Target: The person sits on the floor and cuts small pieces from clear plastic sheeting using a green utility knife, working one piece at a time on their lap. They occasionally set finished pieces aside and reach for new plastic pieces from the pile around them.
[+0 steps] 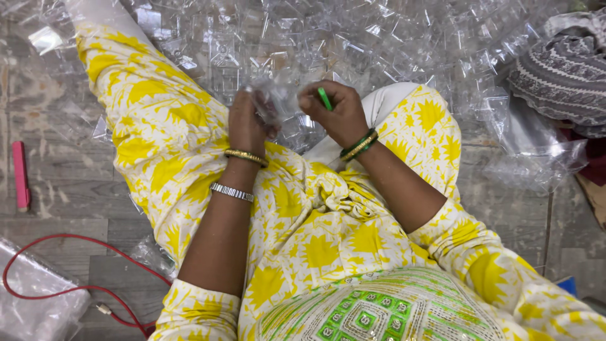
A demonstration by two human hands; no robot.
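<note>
**Op:** Between my knees, just above my lap, both hands are up together. My left hand [247,120] is curled shut on a clear plastic piece [273,101]; it sits in the fingers, crumpled-looking and hard to make out against the pile behind it.

**Desk:** And the other grip?

**Op:** My right hand [334,110] is closed round a green stick [324,98], thin and short, its tip poking up out of the fist. The two hands are just beside each other, the clear piece between them; whether the right fingers touch it I can't tell.

**Desk:** What's around you?

**Op:** I'm on a grey floor [57,189], legs apart in yellow-and-white cloth. A heap of clear plastic pieces [353,38] covers the floor ahead of my hands. A pink bar [20,175] lies on the floor well off to my left, and a red cable [69,290] loops near my left elbow beside a plastic bag [35,297]. Patterned grey fabric [562,76] sits at the far right.

**Desk:** Wrists?

**Op:** Bangles on both.
</note>
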